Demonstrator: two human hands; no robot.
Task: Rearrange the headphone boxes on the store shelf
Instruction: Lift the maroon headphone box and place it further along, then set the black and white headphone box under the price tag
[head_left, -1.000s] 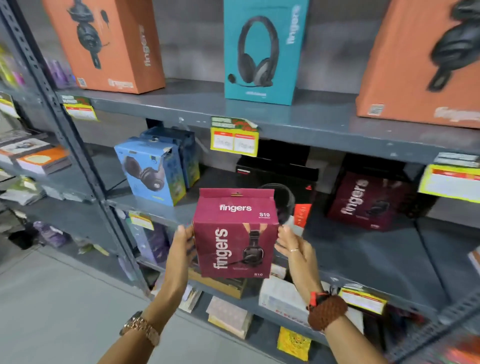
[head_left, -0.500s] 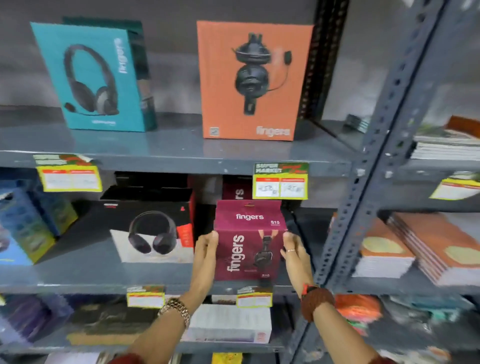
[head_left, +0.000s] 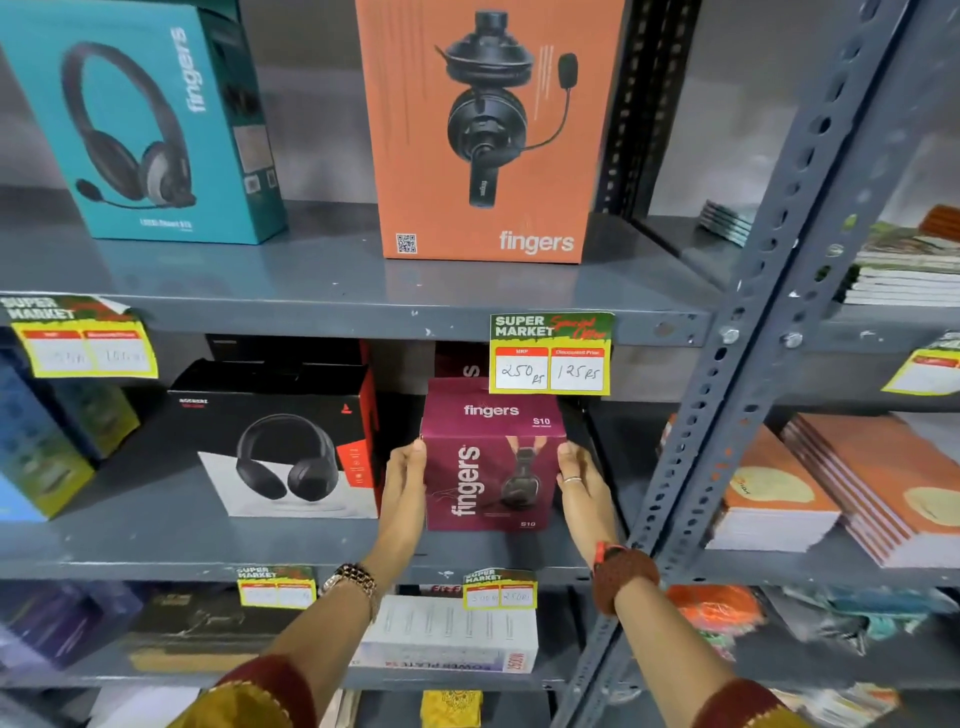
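A maroon headphone box (head_left: 491, 457) stands upright on the middle shelf (head_left: 260, 551), near its right end. My left hand (head_left: 408, 486) presses flat on the box's left side and my right hand (head_left: 579, 483) on its right side, so both grip it. Just left of it stands a black and white headphone box (head_left: 283, 441). Another maroon box (head_left: 462, 361) shows partly behind. On the shelf above are a teal headphone box (head_left: 140, 119) and an orange headphone box (head_left: 488, 130).
A grey perforated upright (head_left: 727, 374) rises just right of my right hand. A price tag (head_left: 550, 353) hangs from the upper shelf edge over the maroon box. Blue boxes (head_left: 47, 436) stand far left. Orange notebooks (head_left: 831, 483) are stacked in the bay to the right.
Both hands have carried the maroon box from in front of the rack to the right and onto the middle shelf, beside the black and white box. The view has swung right with it.
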